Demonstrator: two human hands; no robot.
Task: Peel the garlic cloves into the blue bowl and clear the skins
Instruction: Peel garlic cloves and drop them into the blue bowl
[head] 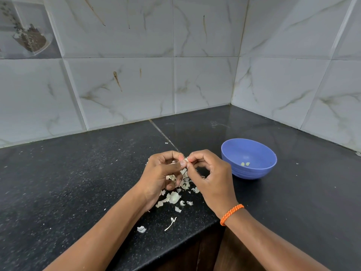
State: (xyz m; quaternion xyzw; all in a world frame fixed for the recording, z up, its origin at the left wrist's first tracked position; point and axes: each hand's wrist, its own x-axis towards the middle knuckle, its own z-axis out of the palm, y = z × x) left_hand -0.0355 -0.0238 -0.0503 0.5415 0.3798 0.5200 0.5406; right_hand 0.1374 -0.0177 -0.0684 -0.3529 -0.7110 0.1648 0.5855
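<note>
A small garlic clove (186,159) is pinched between the fingertips of both hands above the black counter. My left hand (163,175) grips it from the left with thumb and forefinger. My right hand (210,177) pinches it from the right; an orange band sits on that wrist. Below the hands lies a heap of pale garlic skins (175,196), with stray pieces (141,229) nearer the counter edge. The blue bowl (252,173) stands to the right of my right hand, with two peeled cloves (245,163) inside.
The black granite counter (78,182) runs into a tiled corner (232,98) behind the bowl. Its front edge (175,249) cuts diagonally under my forearms, with dark cabinet below. A thin white stem piece (171,223) lies near that edge.
</note>
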